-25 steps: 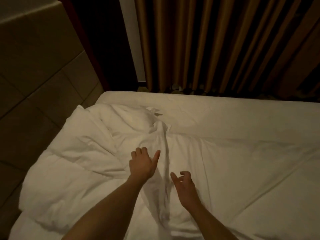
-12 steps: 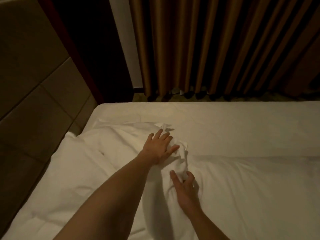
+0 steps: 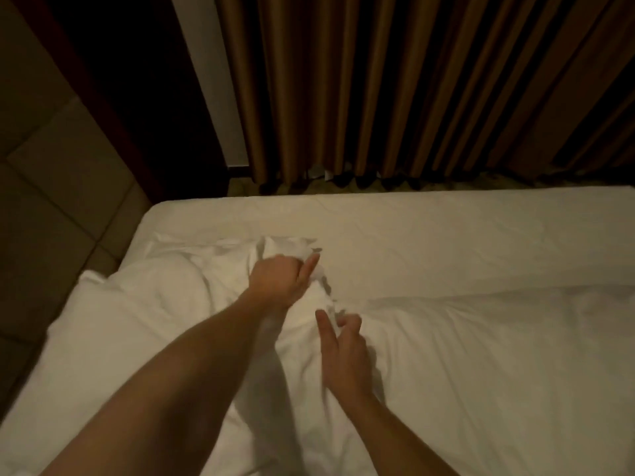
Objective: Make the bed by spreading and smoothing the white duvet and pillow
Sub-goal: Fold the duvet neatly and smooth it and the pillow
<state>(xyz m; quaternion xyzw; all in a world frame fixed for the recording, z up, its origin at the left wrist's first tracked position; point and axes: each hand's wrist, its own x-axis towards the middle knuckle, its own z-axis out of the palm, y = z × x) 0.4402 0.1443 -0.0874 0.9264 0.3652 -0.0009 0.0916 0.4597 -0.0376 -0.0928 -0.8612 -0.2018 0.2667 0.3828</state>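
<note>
A white duvet (image 3: 481,355) covers the near part of the bed, its far edge bunched into a ridge in the middle. My left hand (image 3: 281,280) grips the crumpled corner of the duvet at the far end of that ridge, fingers curled, thumb out. My right hand (image 3: 343,352) pinches the ridge a little nearer to me, thumb on one side and fingers curled over the other. A puffy white mound (image 3: 147,304), pillow or folded duvet, lies at the left. The bare white sheet (image 3: 446,235) shows beyond.
A padded headboard (image 3: 44,207) runs along the left side of the bed. Brown pleated curtains (image 3: 412,87) hang behind the far edge of the mattress, with a narrow strip of floor between.
My left hand went from flat on the bunched fabric to curled round it, further from me. My right hand closed on the ridge. The view tilted closer to the bed.
</note>
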